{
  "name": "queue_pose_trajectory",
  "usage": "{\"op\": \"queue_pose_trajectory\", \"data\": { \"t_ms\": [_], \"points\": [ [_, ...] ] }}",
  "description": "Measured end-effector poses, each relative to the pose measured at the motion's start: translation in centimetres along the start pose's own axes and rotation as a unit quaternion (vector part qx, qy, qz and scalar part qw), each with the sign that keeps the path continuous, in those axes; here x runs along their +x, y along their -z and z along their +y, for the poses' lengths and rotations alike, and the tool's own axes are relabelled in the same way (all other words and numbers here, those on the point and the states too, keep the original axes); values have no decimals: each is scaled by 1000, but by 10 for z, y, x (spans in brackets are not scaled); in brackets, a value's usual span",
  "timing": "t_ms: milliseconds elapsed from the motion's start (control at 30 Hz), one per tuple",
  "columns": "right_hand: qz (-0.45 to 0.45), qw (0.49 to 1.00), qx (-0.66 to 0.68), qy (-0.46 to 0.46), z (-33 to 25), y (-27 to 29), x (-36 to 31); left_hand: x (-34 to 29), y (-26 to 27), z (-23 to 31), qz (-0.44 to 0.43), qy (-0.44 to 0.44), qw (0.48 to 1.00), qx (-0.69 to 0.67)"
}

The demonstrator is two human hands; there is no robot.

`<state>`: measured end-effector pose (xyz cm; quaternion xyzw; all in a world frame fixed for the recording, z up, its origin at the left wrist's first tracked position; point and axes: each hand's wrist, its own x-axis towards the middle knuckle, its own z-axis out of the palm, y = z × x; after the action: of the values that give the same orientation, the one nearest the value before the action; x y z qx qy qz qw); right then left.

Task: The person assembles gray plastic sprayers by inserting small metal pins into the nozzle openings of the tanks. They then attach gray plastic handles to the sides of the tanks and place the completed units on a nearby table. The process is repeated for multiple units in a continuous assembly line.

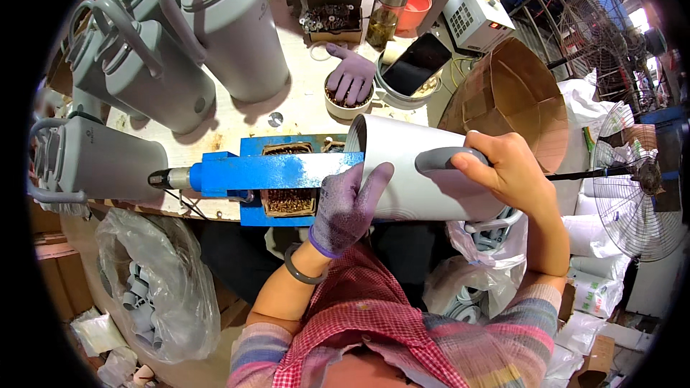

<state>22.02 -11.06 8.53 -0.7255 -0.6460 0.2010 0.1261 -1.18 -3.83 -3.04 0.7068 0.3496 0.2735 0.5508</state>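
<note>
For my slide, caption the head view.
Gloved left hand and bare right hand hold a grey flask on a blue jig.

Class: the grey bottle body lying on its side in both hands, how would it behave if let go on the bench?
The grey bottle body looks rigid. Being round and on its side, it would probably roll. Its smooth surface may be slippery; the left hand wears a glove.

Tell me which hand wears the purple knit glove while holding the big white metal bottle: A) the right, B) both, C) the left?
C: the left hand wears the purple glove against the big white metal bottle; the right hand is bare on its grey handle.
</note>
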Motion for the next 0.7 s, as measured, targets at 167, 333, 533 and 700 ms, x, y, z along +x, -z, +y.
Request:
{"op": "queue_pose_trajectory", "data": {
  "t_ms": [167, 333, 533, 700],
  "points": [
    [-5, 999, -33, 9, -3, 0, 6, 4, -7, -22, 107, -299, 923, 216],
    [-37, 998, -49, 11, -1, 4, 11, 3, -7, -15, 24, -115, 993, 17],
    [-36, 996, -84, 15, -6, 3, 11, 4, -5, 1, 17, -36, 995, -97],
    [-30, 996, -85, 16, -5, 1, 9, 1, -7, -11, 16, -99, 994, -31]
  ]
}}
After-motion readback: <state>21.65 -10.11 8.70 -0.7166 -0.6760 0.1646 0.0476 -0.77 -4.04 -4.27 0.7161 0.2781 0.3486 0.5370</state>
